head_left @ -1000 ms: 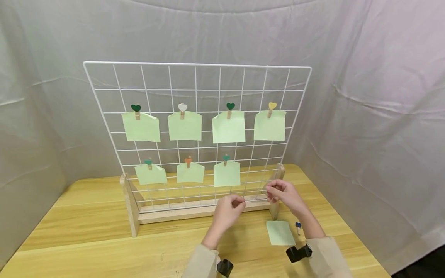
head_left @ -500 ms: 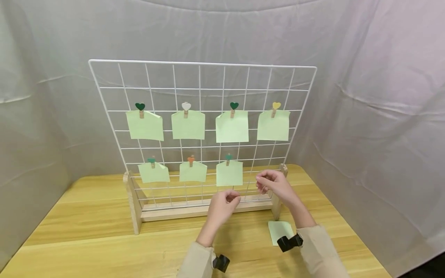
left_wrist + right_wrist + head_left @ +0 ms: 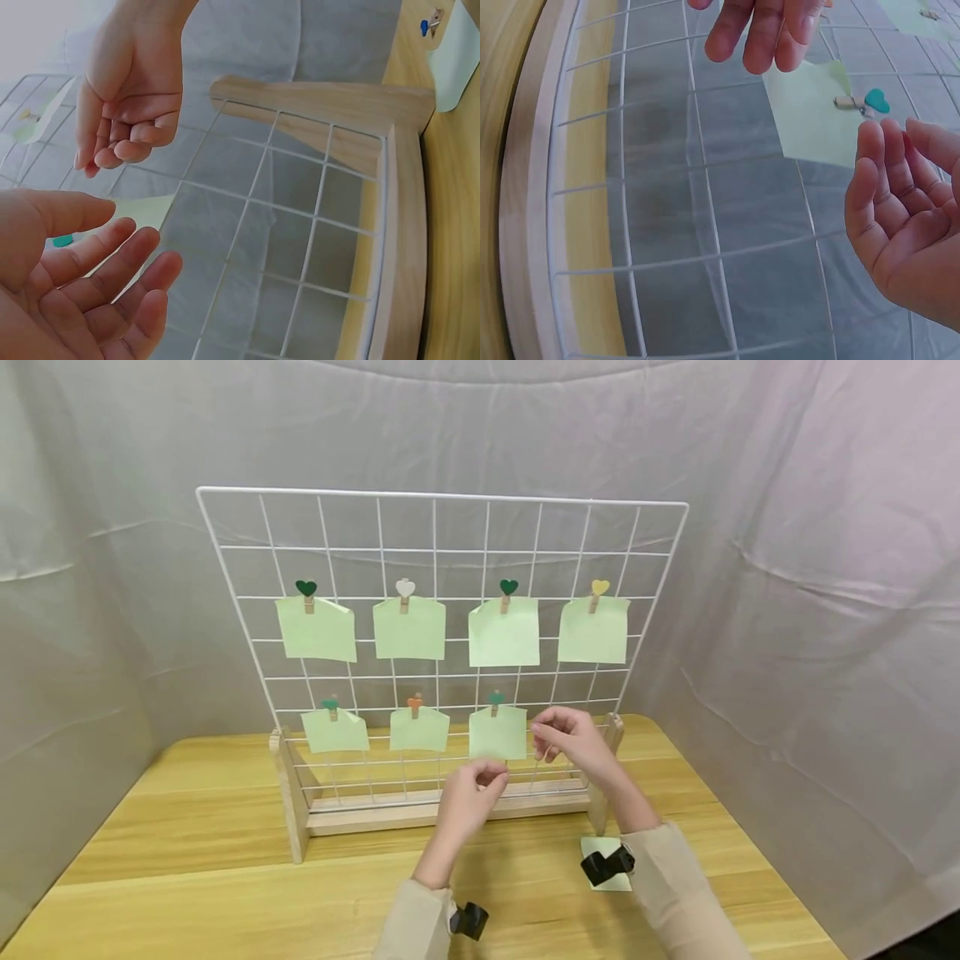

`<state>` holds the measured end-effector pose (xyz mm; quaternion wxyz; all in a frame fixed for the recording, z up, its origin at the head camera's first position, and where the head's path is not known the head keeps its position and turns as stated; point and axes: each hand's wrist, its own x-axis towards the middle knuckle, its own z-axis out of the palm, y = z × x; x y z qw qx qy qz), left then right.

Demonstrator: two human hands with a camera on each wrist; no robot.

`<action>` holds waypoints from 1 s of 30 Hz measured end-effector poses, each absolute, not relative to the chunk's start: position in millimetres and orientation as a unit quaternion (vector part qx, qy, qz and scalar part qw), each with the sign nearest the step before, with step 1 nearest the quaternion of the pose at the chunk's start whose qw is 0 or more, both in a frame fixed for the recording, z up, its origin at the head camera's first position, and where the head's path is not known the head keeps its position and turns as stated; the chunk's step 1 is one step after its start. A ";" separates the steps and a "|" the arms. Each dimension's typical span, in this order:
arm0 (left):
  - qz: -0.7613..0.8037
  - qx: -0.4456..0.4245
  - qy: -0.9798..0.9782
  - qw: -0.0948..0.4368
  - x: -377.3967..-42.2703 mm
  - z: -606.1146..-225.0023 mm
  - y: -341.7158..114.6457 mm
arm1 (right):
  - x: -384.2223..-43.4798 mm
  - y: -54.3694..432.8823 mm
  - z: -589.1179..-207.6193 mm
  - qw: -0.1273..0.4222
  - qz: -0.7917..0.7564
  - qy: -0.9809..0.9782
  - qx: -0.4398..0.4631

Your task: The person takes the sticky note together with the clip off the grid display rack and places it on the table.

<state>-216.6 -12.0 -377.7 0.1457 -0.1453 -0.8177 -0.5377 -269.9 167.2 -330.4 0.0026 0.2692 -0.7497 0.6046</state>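
Note:
My left hand [image 3: 467,797] hovers in front of the lower part of a white wire grid [image 3: 442,493], fingers loosely bent with nothing in them. Higher and to the right is my right hand [image 3: 573,739], also holding nothing, its fingertips beside the right edge of a pale green paper note [image 3: 498,735]. A small wooden clothespin with a teal heart [image 3: 877,100] fastens that note to the grid. In the right wrist view a gap shows between thumb and fingers. The left wrist view shows the left palm and fingers bare too.
Several more green notes hang in two rows under heart clothespins, one with a yellow heart [image 3: 599,587]. The grid stands in a wooden base [image 3: 375,820]. On the table lie a loose green note [image 3: 454,64], partly behind the right wrist camera, and a blue-heart clothespin [image 3: 425,28].
Both hands have shifted left, the right one also rising toward the lower-row note. The right forearm now covers the blue-heart clothespin in the head view. The head view has turned slightly.

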 end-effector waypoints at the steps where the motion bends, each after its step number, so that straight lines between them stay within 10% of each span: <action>1: -0.539 -0.146 -0.816 0.150 -217.1 -377.0 -13.3 | -271.0 165.3 -329.8 0.007 0.602 -0.751 0.271; 30: -0.552 -0.116 -0.796 0.220 -223.2 -357.0 -41.7 | -257.7 119.7 -285.9 0.120 0.491 -0.811 0.293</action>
